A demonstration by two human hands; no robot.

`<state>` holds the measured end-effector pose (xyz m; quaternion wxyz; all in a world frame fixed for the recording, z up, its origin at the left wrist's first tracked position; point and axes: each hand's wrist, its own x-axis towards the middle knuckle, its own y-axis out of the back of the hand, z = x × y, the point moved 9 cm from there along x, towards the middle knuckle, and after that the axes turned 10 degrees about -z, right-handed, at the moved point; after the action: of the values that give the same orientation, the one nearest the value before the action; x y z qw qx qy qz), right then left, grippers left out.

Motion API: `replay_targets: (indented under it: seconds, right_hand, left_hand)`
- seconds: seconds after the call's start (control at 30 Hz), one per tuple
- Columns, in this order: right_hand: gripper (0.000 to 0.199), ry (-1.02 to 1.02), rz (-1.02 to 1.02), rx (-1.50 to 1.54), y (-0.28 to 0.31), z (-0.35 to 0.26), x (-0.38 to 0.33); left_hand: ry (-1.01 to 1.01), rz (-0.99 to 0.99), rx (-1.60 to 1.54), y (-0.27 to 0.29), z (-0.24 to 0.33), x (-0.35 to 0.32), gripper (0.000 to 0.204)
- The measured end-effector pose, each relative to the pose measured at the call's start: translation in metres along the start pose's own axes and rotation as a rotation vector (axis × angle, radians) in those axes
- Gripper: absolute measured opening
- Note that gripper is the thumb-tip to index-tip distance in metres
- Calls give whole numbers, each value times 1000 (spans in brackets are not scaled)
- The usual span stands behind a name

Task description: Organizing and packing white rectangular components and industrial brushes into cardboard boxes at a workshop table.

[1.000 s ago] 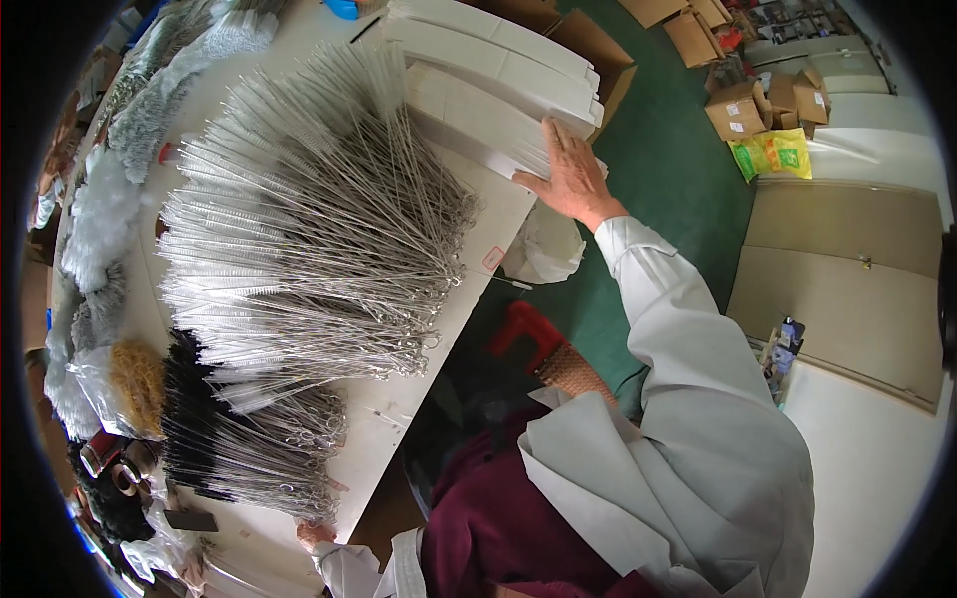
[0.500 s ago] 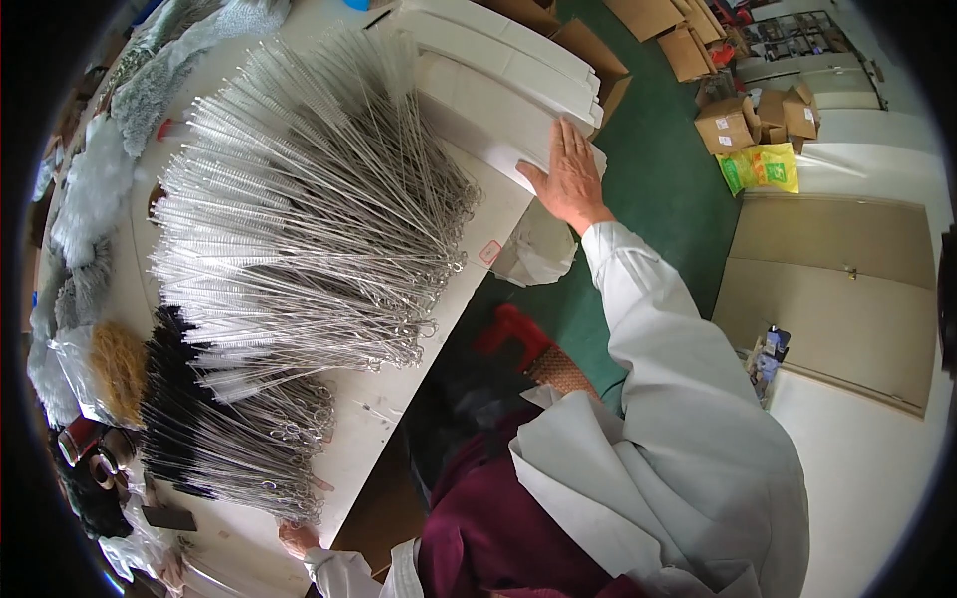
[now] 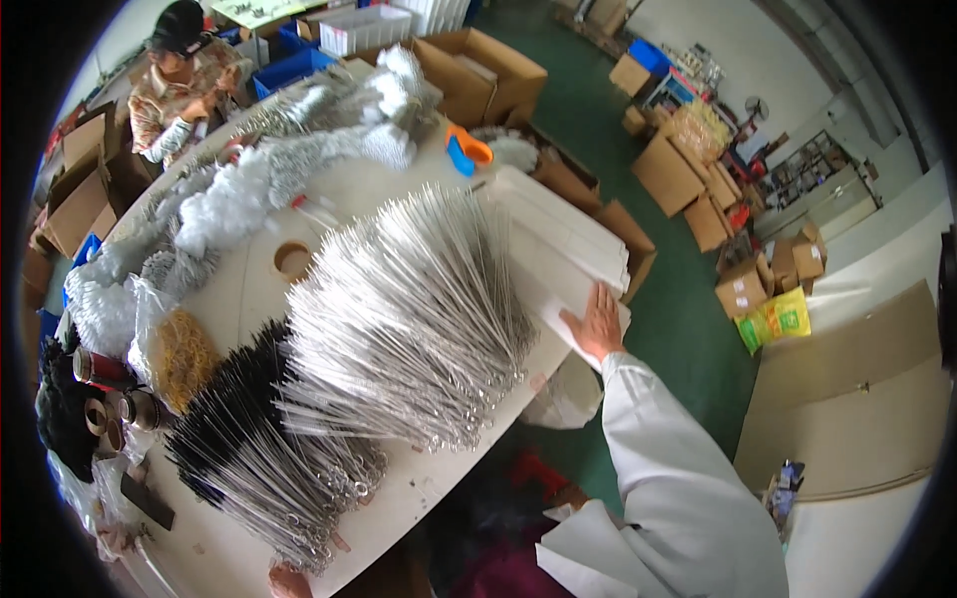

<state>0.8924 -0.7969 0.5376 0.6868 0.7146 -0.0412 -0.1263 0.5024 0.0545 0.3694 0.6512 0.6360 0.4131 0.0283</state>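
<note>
My right hand (image 3: pixel 598 321) lies flat on a stack of white cardboard pieces (image 3: pixel 568 234) at the table's right edge, fingers stretched and thumb apart. Left of it spreads a large pile of white-bristled wire brushes (image 3: pixel 399 309), their looped wire ends toward me. Nearer lies a smaller pile of black-bristled wire brushes (image 3: pixel 239 419). My left hand (image 3: pixel 287 581) shows only in part at the lower edge, beside the loop ends of the black brushes; its fingers are mostly hidden.
Bundles of grey-white brushes (image 3: pixel 229 204) line the table's far side, with a tape roll (image 3: pixel 292 261) and an orange-and-blue tape dispenser (image 3: pixel 467 151). A bag of yellowish strands (image 3: pixel 184 354) lies left. A co-worker (image 3: pixel 184 85) sits beyond. Cardboard boxes (image 3: pixel 478 80) stand behind.
The view has tilted up, bringing the co-worker, tape roll and far table into sight. My right hand still rests on the white cardboard; my left hand stays near the black brushes.
</note>
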Motion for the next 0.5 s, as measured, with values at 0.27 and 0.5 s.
replay_targets:
  seconds: [0.27, 0.5]
  right_hand:
    - [109, -82, -2, 7, -1, 1, 10]
    - [111, -75, -23, -11, 0, 0, 4]
  left_hand:
    - [-114, 254, 107, -6, 14, -7, 35]
    - [-28, 228, -37, 5, 24, -8, 34]
